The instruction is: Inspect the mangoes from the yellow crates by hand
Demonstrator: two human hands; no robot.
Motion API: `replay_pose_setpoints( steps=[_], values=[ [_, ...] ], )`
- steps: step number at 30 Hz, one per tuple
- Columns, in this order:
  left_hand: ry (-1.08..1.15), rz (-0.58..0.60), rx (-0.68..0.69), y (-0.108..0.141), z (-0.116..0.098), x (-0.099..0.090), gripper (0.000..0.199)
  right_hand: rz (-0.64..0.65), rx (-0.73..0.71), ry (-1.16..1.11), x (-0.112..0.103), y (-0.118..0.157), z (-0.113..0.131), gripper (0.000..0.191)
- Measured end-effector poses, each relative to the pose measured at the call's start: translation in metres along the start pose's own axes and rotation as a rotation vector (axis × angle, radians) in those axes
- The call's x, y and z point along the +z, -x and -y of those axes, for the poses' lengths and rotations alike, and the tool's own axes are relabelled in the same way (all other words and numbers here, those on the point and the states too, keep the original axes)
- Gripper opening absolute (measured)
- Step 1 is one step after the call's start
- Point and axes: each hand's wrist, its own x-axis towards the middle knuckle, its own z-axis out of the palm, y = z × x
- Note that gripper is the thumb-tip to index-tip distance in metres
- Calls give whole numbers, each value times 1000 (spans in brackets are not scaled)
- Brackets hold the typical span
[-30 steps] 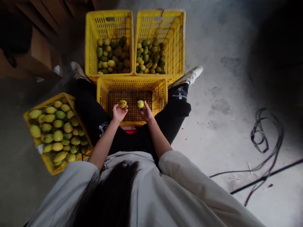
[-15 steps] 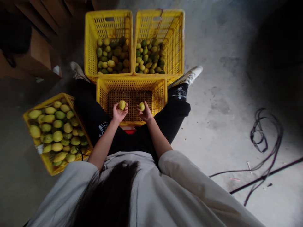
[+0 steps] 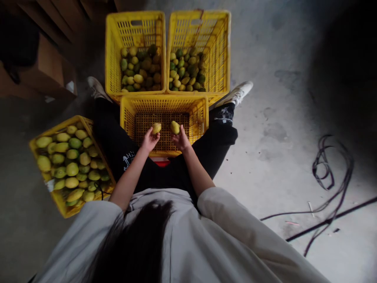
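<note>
My left hand (image 3: 150, 140) is closed on a yellow lemon (image 3: 156, 127), gripped between thumb and fingers. A second, yellow-green lemon (image 3: 175, 127) is held in my right hand (image 3: 182, 140), its long side showing. Both hands are above the near yellow crate (image 3: 125, 118) between my legs, a small gap apart. The bottom of this crate shows as a dark grid, and no fruit is visible on it.
Two tall yellow crates, the left one (image 3: 112, 51) and the right one (image 3: 219, 51), stand beyond, each holding green and yellow lemons. A tilted crate (image 3: 67, 212) full of lemons sits at my left. Cardboard boxes (image 3: 47, 63) are at far left; black cables (image 3: 343, 188) lie on the right floor.
Both lemons have been turned in my fingers and now show their sides. The left one shifted slightly right and up, the right one slightly up. The crates have not moved.
</note>
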Motion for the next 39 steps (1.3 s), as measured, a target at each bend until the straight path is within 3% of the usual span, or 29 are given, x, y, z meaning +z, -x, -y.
replay_pose_setpoints(
  steps=[4, 7, 10, 17, 23, 26, 30, 35, 39],
  values=[
    [19, 0, 17, -3, -2, -3, 27, -92, 51, -29, 6, 5, 6, 48],
    [20, 3, 12, -2, -3, -4, 35, -180, 31, -85, 12, 8, 6, 40],
    [45, 20, 15, 0, -3, -4, 29, -227, 37, -119, 14, 7, 3, 32],
    [90, -2, -1, 3, -1, -1, 19, -212, 27, -48, 11, 4, -2, 24],
    [55, -40, -28, -1, -1, -1, 27, -106, -14, 23, 11, 6, -4, 27],
    [30, -74, -39, -3, 1, -1, 32, -145, 18, -11, 10, 5, -4, 30],
    [-3, -74, -27, -6, 2, -3, 38, -218, 41, -53, 11, 6, -2, 20],
    [-14, -98, 19, -9, 0, -5, 33, -73, 57, -54, 13, 11, 3, 23],
    [-25, -121, 7, -10, -1, -7, 31, -60, -4, -28, 14, 11, 0, 24]
  ],
)
